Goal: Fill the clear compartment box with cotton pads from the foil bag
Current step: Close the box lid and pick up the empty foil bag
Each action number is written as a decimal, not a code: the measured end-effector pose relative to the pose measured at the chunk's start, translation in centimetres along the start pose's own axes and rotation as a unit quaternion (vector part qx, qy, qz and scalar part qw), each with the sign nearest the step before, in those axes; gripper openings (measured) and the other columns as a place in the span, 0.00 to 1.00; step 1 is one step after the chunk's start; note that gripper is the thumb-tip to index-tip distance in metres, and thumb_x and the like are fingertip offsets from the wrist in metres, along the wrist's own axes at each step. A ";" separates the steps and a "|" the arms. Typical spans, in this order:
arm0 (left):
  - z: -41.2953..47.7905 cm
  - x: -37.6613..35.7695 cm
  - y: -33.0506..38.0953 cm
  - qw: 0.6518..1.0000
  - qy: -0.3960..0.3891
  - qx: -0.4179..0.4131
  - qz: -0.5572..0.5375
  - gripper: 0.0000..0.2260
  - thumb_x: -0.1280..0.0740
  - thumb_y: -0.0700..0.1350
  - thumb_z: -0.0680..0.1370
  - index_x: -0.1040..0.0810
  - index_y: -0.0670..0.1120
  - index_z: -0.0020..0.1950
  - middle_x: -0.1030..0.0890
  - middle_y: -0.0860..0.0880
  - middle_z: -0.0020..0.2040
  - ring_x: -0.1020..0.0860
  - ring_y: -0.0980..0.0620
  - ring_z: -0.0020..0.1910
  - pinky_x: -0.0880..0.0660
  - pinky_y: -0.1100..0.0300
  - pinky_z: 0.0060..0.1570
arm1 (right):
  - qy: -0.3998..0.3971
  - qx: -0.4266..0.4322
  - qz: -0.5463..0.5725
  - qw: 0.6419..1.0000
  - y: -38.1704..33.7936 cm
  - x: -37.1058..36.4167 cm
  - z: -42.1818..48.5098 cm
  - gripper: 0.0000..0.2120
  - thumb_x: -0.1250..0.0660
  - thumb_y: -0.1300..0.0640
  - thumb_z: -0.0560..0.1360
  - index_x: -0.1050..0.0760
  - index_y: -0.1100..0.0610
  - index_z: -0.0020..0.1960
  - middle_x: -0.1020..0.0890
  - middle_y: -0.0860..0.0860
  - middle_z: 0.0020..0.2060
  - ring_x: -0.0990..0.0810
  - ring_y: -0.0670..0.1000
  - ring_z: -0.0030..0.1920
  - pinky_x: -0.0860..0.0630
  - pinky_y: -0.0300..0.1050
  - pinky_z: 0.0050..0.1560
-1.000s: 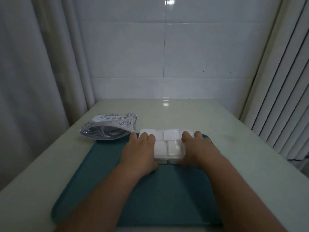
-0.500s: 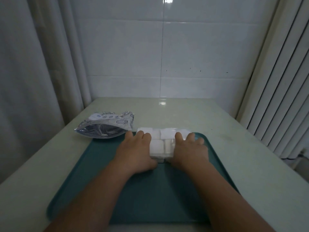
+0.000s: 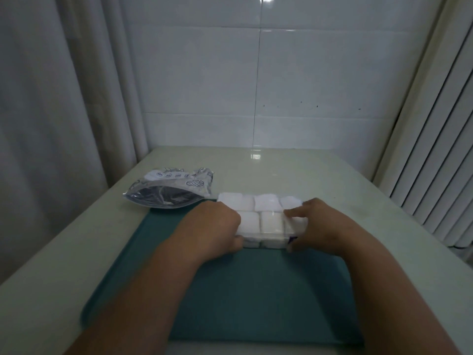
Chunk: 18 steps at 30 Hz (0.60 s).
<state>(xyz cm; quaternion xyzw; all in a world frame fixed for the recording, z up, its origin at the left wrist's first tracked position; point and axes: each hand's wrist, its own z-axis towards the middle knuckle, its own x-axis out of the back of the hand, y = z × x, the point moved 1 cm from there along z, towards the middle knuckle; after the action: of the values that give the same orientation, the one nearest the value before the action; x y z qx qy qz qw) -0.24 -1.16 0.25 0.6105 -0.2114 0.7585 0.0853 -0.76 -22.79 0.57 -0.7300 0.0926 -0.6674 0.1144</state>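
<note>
Holding the box at both ends, the person looks almost done with the job.

Starting at the left, the foil bag (image 3: 170,192) lies flat on the tabletop (image 3: 320,175), just past the far left corner of the green tray (image 3: 256,290). Its mouth is open and the inside looks dark. I cannot tell if any pads are left in it.

Next comes the left hand (image 3: 212,226), over the far part of the tray. Its fingers (image 3: 231,216) are curled around the left end of the clear compartment box (image 3: 258,238), with the thumb on the near side.

The box sits at the far edge of the tray, between the two hands. White cotton pads (image 3: 271,222) fill every little space I can see.

The right hand (image 3: 317,224) pinches the right end of the box. Its fingers (image 3: 294,212) press on top and the thumb is tucked against the near side.

So the filling looks done. I think what is left is small: maybe pressing the lid down tight. I cannot tell if the lid is shut all the way.

Counting now: one bag, one box, one tray, two hands. I can see at least six white squares in the box, in two rows. The hands hide the rest.
</note>
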 end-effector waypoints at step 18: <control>-0.2 -2.3 -3.6 0.908 -0.024 0.126 -0.398 0.20 0.21 0.59 0.62 0.21 0.61 0.52 0.23 0.56 0.56 0.24 0.57 0.52 0.29 0.63 0.48 | 0.008 0.024 0.108 0.994 2.1 -0.2 1.2 0.31 0.22 0.46 0.65 0.25 0.44 0.67 0.34 0.46 0.65 0.29 0.49 0.56 0.21 0.46 0.54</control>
<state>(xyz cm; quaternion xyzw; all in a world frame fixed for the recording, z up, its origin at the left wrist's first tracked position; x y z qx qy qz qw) 1.54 2.44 -1.24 0.6680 0.1443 0.6669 0.2969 0.44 -24.68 -0.27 -0.7073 0.1556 -0.6590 0.2028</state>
